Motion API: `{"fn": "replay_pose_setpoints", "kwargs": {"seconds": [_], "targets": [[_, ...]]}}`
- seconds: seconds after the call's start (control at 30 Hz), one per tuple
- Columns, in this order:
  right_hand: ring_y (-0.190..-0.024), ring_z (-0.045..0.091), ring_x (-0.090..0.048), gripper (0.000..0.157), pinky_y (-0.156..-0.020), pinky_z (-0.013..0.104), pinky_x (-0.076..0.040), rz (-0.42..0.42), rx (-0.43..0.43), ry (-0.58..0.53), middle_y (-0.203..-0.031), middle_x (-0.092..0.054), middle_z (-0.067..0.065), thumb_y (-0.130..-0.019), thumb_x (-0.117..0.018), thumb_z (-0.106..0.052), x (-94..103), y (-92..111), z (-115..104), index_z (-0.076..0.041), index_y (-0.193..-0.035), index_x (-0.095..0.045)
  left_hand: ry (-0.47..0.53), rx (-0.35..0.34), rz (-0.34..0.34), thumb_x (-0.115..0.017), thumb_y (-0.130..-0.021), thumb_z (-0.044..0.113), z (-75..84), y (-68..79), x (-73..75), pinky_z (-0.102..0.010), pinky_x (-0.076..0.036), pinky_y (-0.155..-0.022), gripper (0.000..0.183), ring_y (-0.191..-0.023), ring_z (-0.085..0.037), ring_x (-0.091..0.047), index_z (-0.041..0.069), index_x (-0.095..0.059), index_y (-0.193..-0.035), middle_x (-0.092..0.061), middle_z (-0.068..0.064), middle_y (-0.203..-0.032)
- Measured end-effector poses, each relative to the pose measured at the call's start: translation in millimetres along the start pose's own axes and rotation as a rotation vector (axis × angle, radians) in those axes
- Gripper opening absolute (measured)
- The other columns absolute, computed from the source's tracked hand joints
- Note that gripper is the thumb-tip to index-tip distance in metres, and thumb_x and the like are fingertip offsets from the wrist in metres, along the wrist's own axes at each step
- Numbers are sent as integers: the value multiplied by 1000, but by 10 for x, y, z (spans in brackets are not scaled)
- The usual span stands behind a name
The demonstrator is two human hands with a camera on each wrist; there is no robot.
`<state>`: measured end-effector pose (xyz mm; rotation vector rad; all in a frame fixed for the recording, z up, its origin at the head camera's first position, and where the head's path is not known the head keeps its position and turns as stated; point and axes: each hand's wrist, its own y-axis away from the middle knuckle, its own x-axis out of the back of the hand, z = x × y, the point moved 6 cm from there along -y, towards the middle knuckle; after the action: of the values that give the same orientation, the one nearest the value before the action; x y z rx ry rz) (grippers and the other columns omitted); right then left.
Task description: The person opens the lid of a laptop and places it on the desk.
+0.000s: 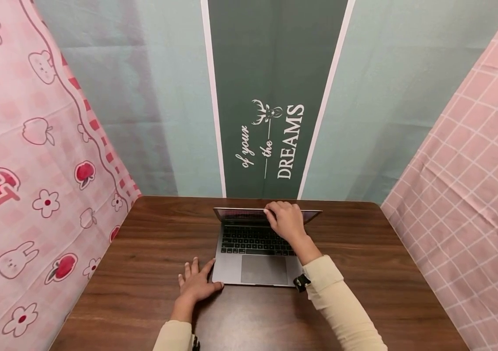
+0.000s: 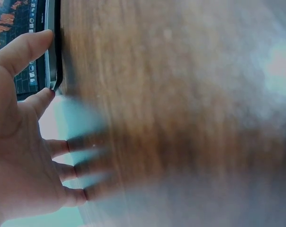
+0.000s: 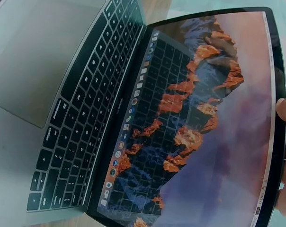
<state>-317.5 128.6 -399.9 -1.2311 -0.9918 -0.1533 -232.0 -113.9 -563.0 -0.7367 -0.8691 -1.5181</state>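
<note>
A grey laptop point(image 1: 228, 269) stands unfolded on the wooden table, its dark keyboard point(image 3: 86, 99) and lit screen point(image 3: 204, 132) facing the person. The screen shows an orange and purple mountain picture with a row of icons. My right hand point(image 1: 286, 222) pinches the top edge of the lid, thumb point(image 3: 283, 108) on the screen side and the other fingers behind it. At the front left corner of the laptop, my left hand point(image 1: 196, 285) rests with spread fingers, its thumb point(image 2: 31, 45) and index fingertip touching the laptop's edge.
The brown wooden table point(image 1: 152, 243) has rounded far corners. Behind it hangs a green cloth point(image 1: 271, 58) with white lettering. Pink patterned cloths stand on the left point(image 1: 56, 161) and right point(image 1: 464, 161). Each sleeve has a dark wrist strap point(image 1: 301, 282).
</note>
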Motion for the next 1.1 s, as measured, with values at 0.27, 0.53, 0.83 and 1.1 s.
{"fn": "replay_pose_setpoints", "kwargs": {"seconds": [0.27,0.53,0.83,1.1], "targets": [[-69,19,-56,12,-55,36,-40,4,123,-81,-78,-61,0,-82,-57,-23,-50,-7,66,-13,-88,-62,0,3,1,-64,-66,49,-1,-8,-12,-64,-5,-86,72,-122,-45,-3,26,-40,-130,-13,-23,-138],[-67,16,-56,11,-56,35,-42,15,192,-165,-77,-61,0,-80,-56,-16,-19,-43,96,-11,-87,-62,2,6,-1,-64,-66,49,-2,-14,2,-64,-4,-87,72,-122,-45,-3,26,-39,-130,-13,-23,-138],[-66,18,-55,10,-55,36,-37,26,58,-53,-78,-61,0,-80,-57,-19,-81,-129,147,-14,-87,-62,17,15,-9,-64,-65,49,-11,-2,-1,-64,-4,-86,73,-122,-45,-2,26,-39,-130,-12,-23,-138],[-65,18,-53,10,-62,39,-37,27,-22,22,-77,-60,0,-82,-54,-20,-137,-204,176,-16,-88,-61,20,17,-4,-65,-65,48,-18,-10,-6,-64,-4,-86,72,-122,-45,-2,26,-40,-129,-12,-23,-138]]}}
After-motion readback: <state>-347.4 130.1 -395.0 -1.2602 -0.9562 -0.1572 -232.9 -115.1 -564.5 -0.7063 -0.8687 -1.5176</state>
